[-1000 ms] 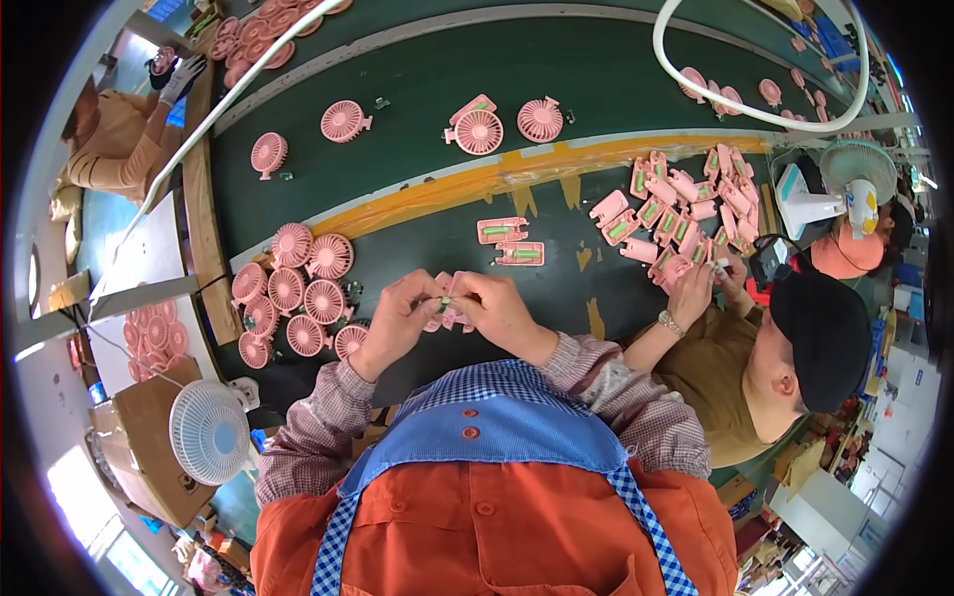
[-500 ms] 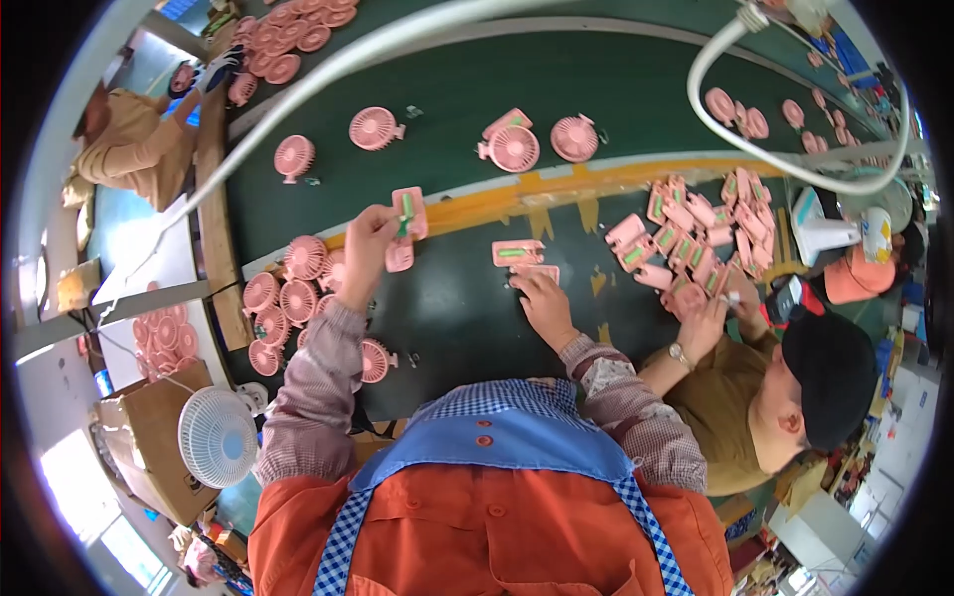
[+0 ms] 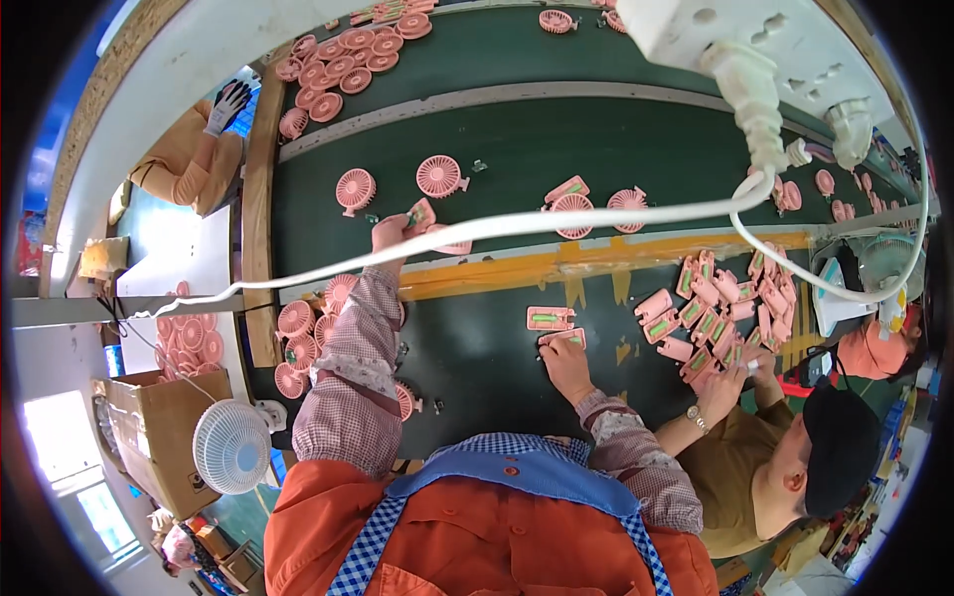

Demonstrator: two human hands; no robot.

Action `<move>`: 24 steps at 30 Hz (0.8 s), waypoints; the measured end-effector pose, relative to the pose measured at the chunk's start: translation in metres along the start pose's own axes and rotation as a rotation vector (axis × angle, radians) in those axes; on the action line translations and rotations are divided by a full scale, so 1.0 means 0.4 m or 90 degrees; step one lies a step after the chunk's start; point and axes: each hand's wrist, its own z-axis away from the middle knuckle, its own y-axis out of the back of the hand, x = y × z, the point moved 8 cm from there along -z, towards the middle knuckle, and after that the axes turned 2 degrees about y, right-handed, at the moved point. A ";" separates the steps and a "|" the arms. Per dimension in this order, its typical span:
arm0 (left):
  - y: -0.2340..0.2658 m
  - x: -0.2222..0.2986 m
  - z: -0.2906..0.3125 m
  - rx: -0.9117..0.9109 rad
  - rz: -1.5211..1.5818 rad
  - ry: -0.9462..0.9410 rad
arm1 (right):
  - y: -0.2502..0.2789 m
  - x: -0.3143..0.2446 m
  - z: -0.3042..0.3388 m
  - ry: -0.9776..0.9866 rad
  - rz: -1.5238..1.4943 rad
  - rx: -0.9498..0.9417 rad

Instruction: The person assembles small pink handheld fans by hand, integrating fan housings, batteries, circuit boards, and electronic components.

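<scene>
My left hand reaches forward to the yellow-taped edge of the far green surface. Its fingers are closed on a pink plastic handle shell with a green part in it. Another pink piece is just right of that hand, partly behind a white cable. My right hand is lower on the dark table, its fingers closed over a second pink handle shell, which they partly cover. Just beyond lies a handle shell with a green strip. Pink fan heads rest on the far surface.
The white cable crosses in front of the work from a power strip. Pink fan heads cluster at left, near a white fan. At right, a co-worker's hands work beside piled handle shells.
My left hand has moved forward from over the dark table to the far surface's edge, carrying the handle shell. My right hand stays at its shell. The view has shifted, bringing the power strip in.
</scene>
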 end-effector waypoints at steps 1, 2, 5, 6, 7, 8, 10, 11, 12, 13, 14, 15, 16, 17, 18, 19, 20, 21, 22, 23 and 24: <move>0.016 0.027 -0.033 -0.106 -0.040 0.001 | -0.002 -0.002 -0.006 0.000 -0.003 -0.014; 0.092 0.024 -0.055 0.048 -0.009 -0.036 | -0.006 -0.007 -0.014 0.004 -0.008 -0.024; 0.167 0.163 -0.103 0.246 -0.652 -0.282 | -0.004 -0.017 -0.035 -0.004 -0.059 -0.002; 0.093 0.167 -0.078 0.339 -0.729 -0.329 | -0.001 0.007 -0.019 -0.037 -0.065 0.001; -0.025 0.182 -0.005 0.415 -0.742 -0.378 | 0.001 0.031 0.001 -0.058 -0.051 0.001; -0.088 0.214 0.020 0.362 -0.729 -0.467 | 0.008 0.024 -0.005 -0.051 -0.068 0.014; -0.211 0.246 0.046 0.240 -0.732 -0.690 | 0.012 0.018 -0.010 -0.039 -0.102 0.029; -0.274 0.240 0.024 0.219 -0.788 -0.687 | 0.015 0.020 -0.008 -0.052 -0.131 0.042; -0.370 0.215 0.038 0.149 -0.793 -0.716 | 0.017 0.032 0.002 -0.076 -0.152 0.056; -0.435 0.184 0.021 0.079 -0.834 -0.704 | 0.021 0.035 0.007 -0.115 -0.174 0.052; -0.492 0.153 0.024 0.036 -0.881 -0.731 | 0.027 0.032 0.008 -0.128 -0.196 0.057; -0.550 0.114 0.029 -0.015 -0.925 -0.761 | 0.036 0.036 0.012 -0.146 -0.214 0.065; -0.549 0.068 -0.028 -0.026 -0.987 -0.716 | 0.040 0.024 0.005 -0.161 -0.253 0.059; -0.570 0.018 -0.046 -0.043 -1.052 -0.736 | 0.049 0.023 0.006 -0.163 -0.303 0.076; -0.577 -0.019 -0.073 -0.053 -1.118 -0.755 | 0.055 0.021 0.004 -0.160 -0.356 0.091; -0.464 -0.043 -0.179 -0.009 -1.120 -0.764 | 0.050 -0.008 -0.012 -0.155 -0.417 0.070; -0.380 0.008 -0.280 0.142 -1.079 -0.774 | 0.046 -0.045 -0.034 -0.134 -0.484 0.041; -0.700 -0.083 -0.055 -0.041 -1.205 -0.754 | 0.008 0.082 0.064 -0.345 -0.583 0.052; -0.638 -0.047 -0.097 0.016 -1.193 -0.729 | 0.013 0.053 0.041 -0.317 -0.590 0.036; -0.590 -0.039 -0.149 0.057 -1.177 -0.709 | 0.017 0.038 0.033 -0.315 -0.626 0.034; -0.584 -0.049 -0.159 0.054 -1.218 -0.710 | 0.016 0.039 0.040 -0.331 -0.660 0.043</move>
